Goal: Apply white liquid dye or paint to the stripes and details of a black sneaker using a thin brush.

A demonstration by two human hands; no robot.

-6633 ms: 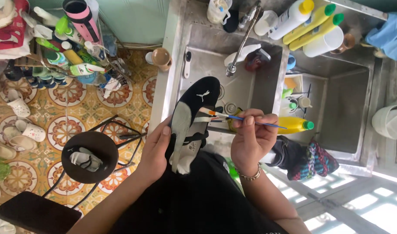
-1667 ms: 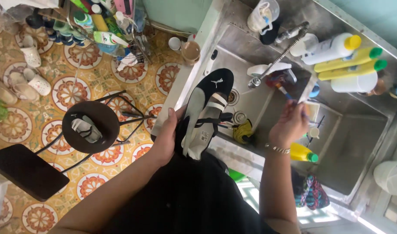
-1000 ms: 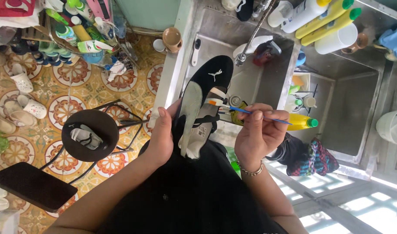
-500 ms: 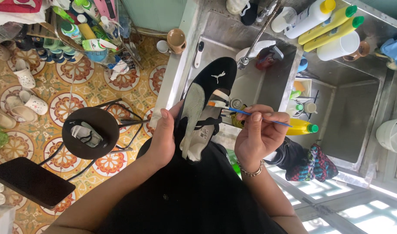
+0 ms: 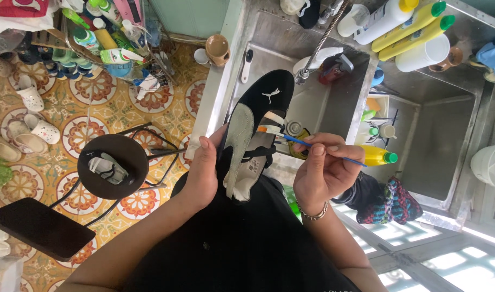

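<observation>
My left hand [image 5: 203, 172] grips a black sneaker [image 5: 254, 125] with a pale grey sole by its heel end, toe pointing away over the metal sink [image 5: 334, 103]. The shoe lies on its side, white tongue and black laces facing right. My right hand [image 5: 324, 171] pinches a blue-handled toothbrush [image 5: 312, 145] like a pen. Its orange-and-white head rests against the shoe's tongue.
A faucet [image 5: 322, 33] hangs above the sink. Yellow bottles with green caps [image 5: 415, 28] and a white cup stand behind. A yellow bottle [image 5: 378, 156] lies in the basin. On the patterned floor left are a black stool [image 5: 113, 165], sandals [image 5: 35, 128] and a rack of bottles [image 5: 107, 38].
Over the last second both hands and the shoe stay almost in place; the brush head keeps working at the tongue. Before that, my right hand had reached toward the sink and returned.
</observation>
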